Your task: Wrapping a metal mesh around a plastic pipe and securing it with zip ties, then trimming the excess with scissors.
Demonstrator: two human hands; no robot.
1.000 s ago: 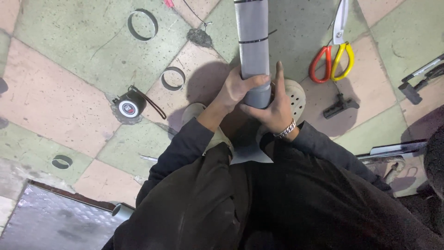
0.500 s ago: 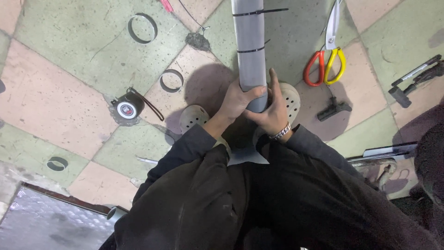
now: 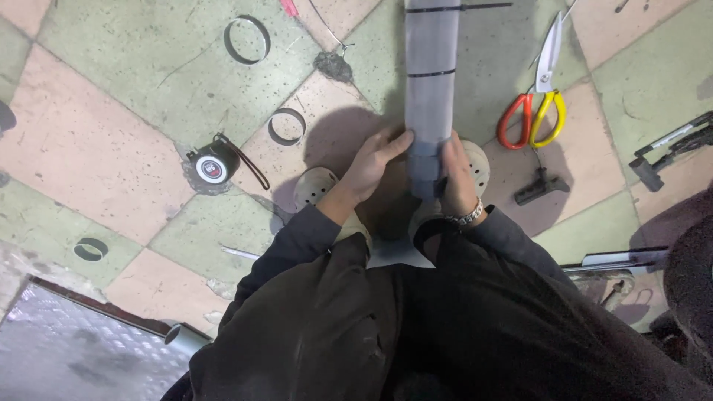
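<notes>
a workshop floor (image 3: 111, 148) of worn green and pink tiles, stained and cracked, serves as the work area. tools lie scattered across it: red-and-yellow-handled shears (image 3: 536, 96), a tape measure (image 3: 211, 166) with a wrist strap, metal hoops (image 3: 247, 39) and smaller bands, a black clamp-like tool (image 3: 672, 147). a patterned steel tread plate (image 3: 67, 349) edges the lower left corner, beside a short pipe end (image 3: 184, 340).

Gripping a grey tube (image 3: 431, 96) from both sides, left hand (image 3: 373, 165) and right hand (image 3: 457, 178) wrapping its near end. Lying right of the tube: red-and-yellow scissors (image 3: 536, 104). Sitting left on the tiled floor (image 3: 111, 82): tape measure (image 3: 212, 167), two metal rings (image 3: 247, 39).
</notes>
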